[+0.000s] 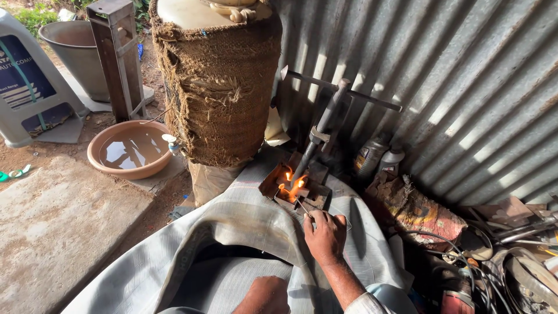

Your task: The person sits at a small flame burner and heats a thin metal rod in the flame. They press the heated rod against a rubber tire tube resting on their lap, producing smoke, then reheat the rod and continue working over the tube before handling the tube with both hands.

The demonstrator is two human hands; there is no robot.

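Right hand (326, 237) at frame centre, fingers closed round thin metal rod (301, 206), tip pointing toward 11 o'clock at small orange flame (292, 185); long grip likely keeps fingers off heat. Flame burns in rusty metal clamp press (302, 189) with long T-handled screw (328, 116), pinning grey rubber tyre (244, 232) draped beneath (patching setup, by appearance). Left hand (264, 295) at 6 o'clock, knuckles up, resting on tyre, probably steadying it; finger state cannot tell. Burlap-wrapped drum (218, 87) at 12 o'clock; brown water basin (131, 150) at 9 o'clock.
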